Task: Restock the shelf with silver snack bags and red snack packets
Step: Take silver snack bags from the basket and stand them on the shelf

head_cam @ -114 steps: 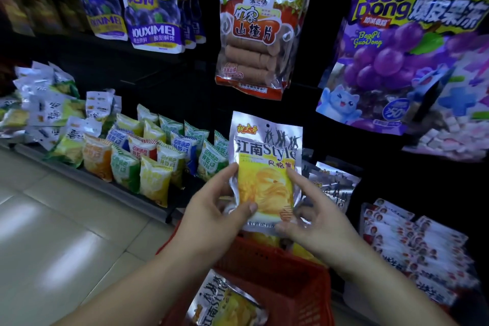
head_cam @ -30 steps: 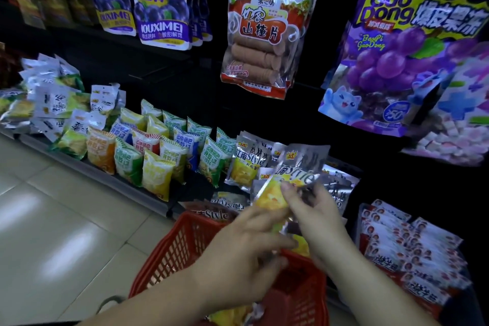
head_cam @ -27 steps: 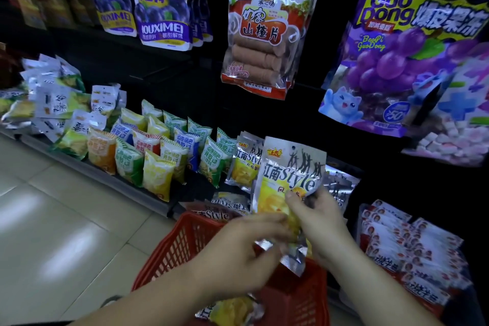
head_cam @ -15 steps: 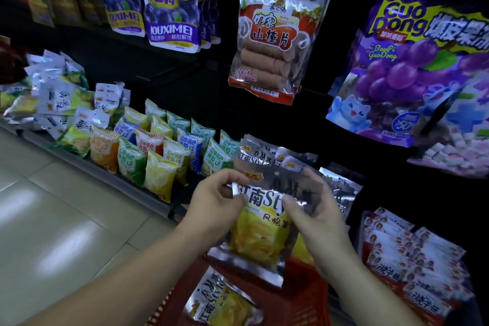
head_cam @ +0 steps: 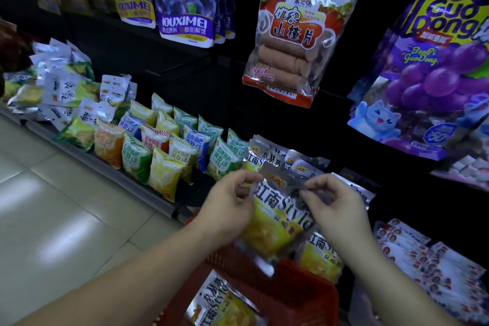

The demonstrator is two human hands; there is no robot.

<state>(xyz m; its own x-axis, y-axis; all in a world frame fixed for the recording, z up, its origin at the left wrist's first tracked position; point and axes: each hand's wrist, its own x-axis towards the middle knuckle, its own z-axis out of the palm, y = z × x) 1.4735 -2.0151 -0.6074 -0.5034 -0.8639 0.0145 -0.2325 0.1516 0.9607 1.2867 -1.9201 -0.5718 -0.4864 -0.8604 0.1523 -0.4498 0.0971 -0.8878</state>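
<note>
Facing a dark shelf (head_cam: pixel 87 159), with a red basket (head_cam: pixel 291 296) low in front as the marker for everything else. Up and to the right of the basket: a flat stack of red packets (head_cam: pixel 436 267), no hand near them. Just above the basket's far rim: a leaning row of silver bags (head_cam: pixel 267 159), apparently the slot to fill. Inside the basket, by its left wall: one more silver bag (head_cam: pixel 219 304) lying in wait; just right of the far rim, another bag (head_cam: pixel 321 257), tipped forward. Over the basket, between it and the row: the held bag (head_cam: pixel 275 222), label toward the camera, hanging tilted with its bottom edge close to the basket rim. Left hand (head_cam: pixel 227 201) pinching the top left corner, right hand (head_cam: pixel 336 206) pinching the top seam further along, both narrowly closed on the foil, fingertips (head_cam: pixel 311 193) against thumb. Judged as the placing step. To do it well: keep both pinches on the top seam, lift clear of the basket rim, bring the bag upright, then slide the bottom edge in just ahead of the row's front bag, label outward. Avoid shoving the row backward or catching the tipped bag; let go only once leaning steadily.
</note>
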